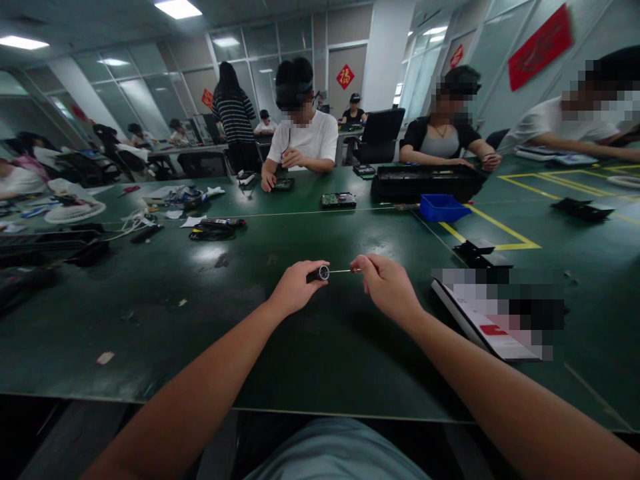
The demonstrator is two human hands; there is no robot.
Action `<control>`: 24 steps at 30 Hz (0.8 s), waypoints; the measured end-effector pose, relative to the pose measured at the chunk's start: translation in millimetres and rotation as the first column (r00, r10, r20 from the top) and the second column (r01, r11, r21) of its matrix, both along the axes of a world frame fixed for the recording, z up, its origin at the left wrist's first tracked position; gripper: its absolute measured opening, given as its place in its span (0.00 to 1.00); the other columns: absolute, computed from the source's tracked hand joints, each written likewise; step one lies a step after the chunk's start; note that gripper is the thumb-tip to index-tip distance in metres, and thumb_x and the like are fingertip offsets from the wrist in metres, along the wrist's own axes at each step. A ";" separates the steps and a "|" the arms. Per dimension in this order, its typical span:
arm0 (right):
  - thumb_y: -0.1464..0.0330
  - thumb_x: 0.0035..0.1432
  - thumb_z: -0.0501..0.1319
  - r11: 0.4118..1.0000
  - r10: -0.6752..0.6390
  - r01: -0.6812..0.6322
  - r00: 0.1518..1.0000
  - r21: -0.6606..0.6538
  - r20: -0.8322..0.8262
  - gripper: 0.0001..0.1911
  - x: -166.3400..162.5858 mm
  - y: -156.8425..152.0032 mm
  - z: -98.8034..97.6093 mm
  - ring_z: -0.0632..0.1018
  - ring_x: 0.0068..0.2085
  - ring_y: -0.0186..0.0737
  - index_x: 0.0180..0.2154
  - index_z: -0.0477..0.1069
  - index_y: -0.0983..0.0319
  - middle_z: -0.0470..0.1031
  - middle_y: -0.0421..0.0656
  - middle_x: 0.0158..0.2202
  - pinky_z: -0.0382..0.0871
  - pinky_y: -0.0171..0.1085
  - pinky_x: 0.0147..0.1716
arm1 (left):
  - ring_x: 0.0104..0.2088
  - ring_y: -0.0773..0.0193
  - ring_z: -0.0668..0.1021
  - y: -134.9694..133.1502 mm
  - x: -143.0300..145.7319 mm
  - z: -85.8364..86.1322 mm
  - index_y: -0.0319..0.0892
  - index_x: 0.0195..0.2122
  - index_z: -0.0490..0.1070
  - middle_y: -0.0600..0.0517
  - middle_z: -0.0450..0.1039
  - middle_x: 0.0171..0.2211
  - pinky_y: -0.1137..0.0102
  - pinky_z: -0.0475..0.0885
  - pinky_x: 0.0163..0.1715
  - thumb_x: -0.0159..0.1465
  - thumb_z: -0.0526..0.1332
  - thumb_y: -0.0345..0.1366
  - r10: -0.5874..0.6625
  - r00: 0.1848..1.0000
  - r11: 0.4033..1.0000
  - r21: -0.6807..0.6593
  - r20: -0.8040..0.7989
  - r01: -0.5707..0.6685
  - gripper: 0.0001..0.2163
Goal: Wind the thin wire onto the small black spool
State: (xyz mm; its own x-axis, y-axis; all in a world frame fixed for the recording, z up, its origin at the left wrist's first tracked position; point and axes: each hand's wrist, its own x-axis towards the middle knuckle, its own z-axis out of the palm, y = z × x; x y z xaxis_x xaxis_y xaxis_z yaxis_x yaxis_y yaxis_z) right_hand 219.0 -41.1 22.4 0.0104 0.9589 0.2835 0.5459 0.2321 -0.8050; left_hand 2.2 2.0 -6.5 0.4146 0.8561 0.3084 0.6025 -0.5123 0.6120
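A: Where is the black cylindrical part [323, 273]?
B: In the left hand [294, 288], above the green tabletop [340, 367]. The thumb lies along its near side and the fingers along its far side, clamped on it, with its pale-ringed end sticking out past the fingertips toward the right hand [390, 283].
A: And that right hand?
B: Its thumb and forefinger are pinched together on the red handle of a slim screwdriver [341, 271]. Most of the handle is hidden by the fingers; the thin shaft runs out level between the two hands.
A: Does the tip go inside the ring?
B: I can't tell. It reaches the ringed end, but the contact is too small to make out.
A: Anything nearby?
B: A blue plastic bin [443, 208] stands farther off, beyond the right hand.
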 end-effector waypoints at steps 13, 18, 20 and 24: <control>0.61 0.61 0.59 0.995 0.015 0.018 0.950 0.102 -0.311 0.10 -5.5 1.1 -11.7 0.76 0.34 0.41 0.42 0.68 0.58 0.75 0.40 0.32 0.69 0.42 0.36 | 0.51 0.55 0.77 0.2 1.4 0.1 0.47 0.55 0.75 0.49 0.78 0.50 0.59 0.69 0.54 0.63 0.68 0.32 -0.018 1.000 1.000 0.001 0.000 0.018 0.19; 0.57 0.60 0.62 0.996 0.070 -0.028 0.847 0.089 -0.527 0.12 -6.3 8.6 -14.9 0.77 0.34 0.40 0.37 0.74 0.60 0.76 0.41 0.31 0.72 0.42 0.39 | 0.52 0.55 0.77 -0.8 2.8 -0.7 0.47 0.55 0.75 0.49 0.78 0.51 0.59 0.69 0.55 0.62 0.68 0.31 -0.009 1.000 1.000 0.019 0.025 0.008 0.19; 0.56 0.58 0.65 0.998 0.042 -0.007 0.771 0.058 -0.636 0.13 -5.8 12.4 -16.7 0.76 0.33 0.39 0.36 0.74 0.59 0.76 0.40 0.31 0.72 0.41 0.38 | 0.52 0.55 0.77 -1.7 3.4 -0.1 0.47 0.56 0.75 0.49 0.78 0.52 0.59 0.69 0.56 0.62 0.69 0.31 -0.029 0.998 0.999 0.029 0.064 0.027 0.20; 0.55 0.53 0.68 0.997 -0.022 -0.043 0.577 -0.057 -0.816 0.15 -5.3 17.9 -18.4 0.74 0.30 0.36 0.33 0.74 0.59 0.74 0.38 0.29 0.73 0.40 0.36 | 0.54 0.57 0.76 -1.8 3.1 3.7 0.48 0.56 0.74 0.50 0.77 0.53 0.59 0.68 0.57 0.64 0.67 0.32 -0.099 0.992 0.991 0.103 0.084 0.090 0.19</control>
State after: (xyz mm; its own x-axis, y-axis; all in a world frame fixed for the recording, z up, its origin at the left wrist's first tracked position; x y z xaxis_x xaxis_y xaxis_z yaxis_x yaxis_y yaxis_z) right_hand 213.8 -23.3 4.0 0.1958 0.9756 0.0994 -0.3516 0.1645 -0.9216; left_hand 5.3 0.2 -2.8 0.4591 0.7779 0.4291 0.4941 -0.6250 0.6043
